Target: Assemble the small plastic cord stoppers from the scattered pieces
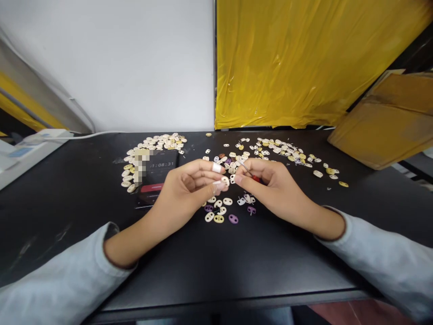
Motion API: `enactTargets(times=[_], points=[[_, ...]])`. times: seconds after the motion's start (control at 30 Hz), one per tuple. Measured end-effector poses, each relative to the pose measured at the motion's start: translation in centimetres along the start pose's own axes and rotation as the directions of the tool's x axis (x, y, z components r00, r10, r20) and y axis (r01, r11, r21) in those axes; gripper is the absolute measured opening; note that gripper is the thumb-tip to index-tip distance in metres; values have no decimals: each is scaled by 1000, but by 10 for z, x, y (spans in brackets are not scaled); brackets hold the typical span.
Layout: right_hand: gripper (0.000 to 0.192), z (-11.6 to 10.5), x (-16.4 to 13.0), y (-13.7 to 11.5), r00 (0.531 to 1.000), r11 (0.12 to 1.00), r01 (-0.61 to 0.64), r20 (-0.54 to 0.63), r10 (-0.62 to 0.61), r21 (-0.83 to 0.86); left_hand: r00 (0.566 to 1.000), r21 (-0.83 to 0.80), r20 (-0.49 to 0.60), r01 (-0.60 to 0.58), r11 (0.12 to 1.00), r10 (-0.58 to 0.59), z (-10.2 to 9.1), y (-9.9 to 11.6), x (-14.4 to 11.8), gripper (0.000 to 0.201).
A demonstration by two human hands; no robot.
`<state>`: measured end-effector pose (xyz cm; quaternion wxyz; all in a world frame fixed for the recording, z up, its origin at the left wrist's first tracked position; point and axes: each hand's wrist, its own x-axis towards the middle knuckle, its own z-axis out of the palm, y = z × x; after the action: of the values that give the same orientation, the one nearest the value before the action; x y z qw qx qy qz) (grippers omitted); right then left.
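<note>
My left hand [189, 187] pinches a small cream two-hole piece [225, 180] between thumb and forefinger over the middle of the black table [237, 266]. My right hand [269, 183] grips a thin tool with a red handle [256, 178] and a metal tip [244, 167] that points up and left toward the piece. Both hands nearly touch at the fingertips. Just below them lies a small cluster of cream, yellow and purple pieces [221, 212].
A pile of cream pieces [158, 144] lies at the back left, and more are scattered at the back right [284, 151]. A phone showing a timer [157, 178] lies left of my hands. A cardboard box [389, 122] stands at the right, a white device [30, 146] at the left.
</note>
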<state>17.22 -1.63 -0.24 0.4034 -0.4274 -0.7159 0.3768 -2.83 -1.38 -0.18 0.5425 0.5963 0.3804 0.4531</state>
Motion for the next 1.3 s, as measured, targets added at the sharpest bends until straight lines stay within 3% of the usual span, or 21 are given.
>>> enactTargets(times=[0.47,0.6,0.87,1.0,1.1,1.2,1.3], points=[[16,4,-1,-2,991,994,-68,119,57,91,996,-56,62,66,996,-63,1,-2,-1,24],[19,8,-2,-3,993,996,-74,97,69,46,998,-29,40,55,998,-54,4,-3,-2,23],[27,-3,6,5,993,992,-117,22,118,-41,1000,186,-27,-10,982,15,-1,-6,1,14],[23,-10,9,11,987,952,-117,71,142,-284,998,289,50,-37,956,24,-6,-8,3,10],[16,-9,8,11,979,907,-134,87,183,-400,986,456,146,-142,879,84,-5,-9,1,8],[13,-7,7,9,974,900,-150,92,205,-409,961,594,241,-256,763,135,-4,-8,0,13],[15,-7,6,8,982,925,-141,68,175,-352,961,589,237,-260,765,143,-3,-9,0,13]])
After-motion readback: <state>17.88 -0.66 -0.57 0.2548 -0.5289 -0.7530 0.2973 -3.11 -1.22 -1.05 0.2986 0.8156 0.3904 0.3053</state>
